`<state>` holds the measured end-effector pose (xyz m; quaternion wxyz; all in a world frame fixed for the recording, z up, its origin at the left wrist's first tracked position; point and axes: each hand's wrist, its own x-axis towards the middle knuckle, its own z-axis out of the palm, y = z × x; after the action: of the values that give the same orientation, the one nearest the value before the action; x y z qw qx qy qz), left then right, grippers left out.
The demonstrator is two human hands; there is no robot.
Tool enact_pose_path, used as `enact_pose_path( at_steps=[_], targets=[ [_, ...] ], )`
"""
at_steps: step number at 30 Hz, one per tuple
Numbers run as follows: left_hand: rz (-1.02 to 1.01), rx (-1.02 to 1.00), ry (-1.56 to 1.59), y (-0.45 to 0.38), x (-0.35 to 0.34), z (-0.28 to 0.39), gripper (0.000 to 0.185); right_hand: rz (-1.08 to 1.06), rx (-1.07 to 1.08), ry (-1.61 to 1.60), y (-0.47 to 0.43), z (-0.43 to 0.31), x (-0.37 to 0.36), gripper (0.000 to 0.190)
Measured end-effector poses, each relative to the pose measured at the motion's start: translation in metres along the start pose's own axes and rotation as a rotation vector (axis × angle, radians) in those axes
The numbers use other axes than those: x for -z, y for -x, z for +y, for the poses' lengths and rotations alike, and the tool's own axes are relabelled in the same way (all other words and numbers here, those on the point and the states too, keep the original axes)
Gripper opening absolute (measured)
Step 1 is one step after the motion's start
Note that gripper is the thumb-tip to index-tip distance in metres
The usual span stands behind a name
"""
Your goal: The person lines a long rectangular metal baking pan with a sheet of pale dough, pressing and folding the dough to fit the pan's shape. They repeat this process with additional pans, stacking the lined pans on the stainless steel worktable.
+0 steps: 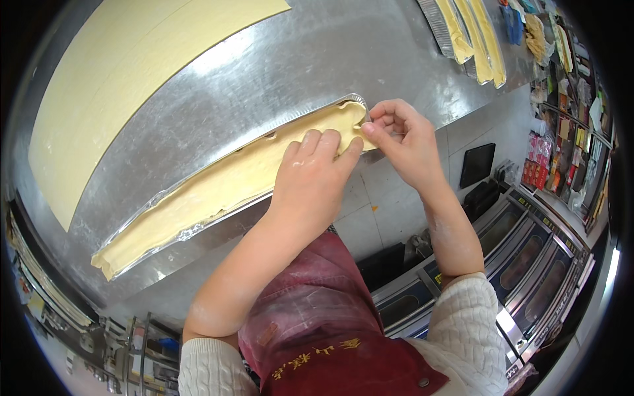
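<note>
A long foil tray (190, 230) lies at a slant along the front edge of the steel table, lined with a strip of pale yellow dough (208, 193). The dough's far right end is folded and wavy against the tray wall. My left hand (317, 168) rests on the dough near that end, fingers bent and pressing down into the tray. At the tray's right corner, my right hand (403, 136) pinches the dough edge between thumb and fingers. Its fingertips partly hide the corner.
A large sheet of rolled dough (124, 74) covers the table's (277, 69) far left. Several narrow dough-lined foil trays (465, 34) stand at the far right, near a crumpled bag (536, 37). Ovens (515, 267) are on the floor side at right, and stocked shelves (569, 143) lie beyond.
</note>
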<state>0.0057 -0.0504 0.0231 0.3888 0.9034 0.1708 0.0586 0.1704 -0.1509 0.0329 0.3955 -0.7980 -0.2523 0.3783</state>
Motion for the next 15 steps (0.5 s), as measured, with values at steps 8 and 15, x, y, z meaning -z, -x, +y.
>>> enact_pose_path(
  at_steps=[8, 15],
  targets=[
    [0.0, -0.055, -0.104, -0.007, -0.006, -0.005, 0.043, -0.098, -0.167, -0.118, -0.005, -0.004, 0.003, 0.027],
    [0.084, -0.09, -0.063, -0.003, -0.014, -0.012, 0.046, -0.153, -0.073, 0.002, -0.005, -0.005, 0.007, 0.031]
  ],
)
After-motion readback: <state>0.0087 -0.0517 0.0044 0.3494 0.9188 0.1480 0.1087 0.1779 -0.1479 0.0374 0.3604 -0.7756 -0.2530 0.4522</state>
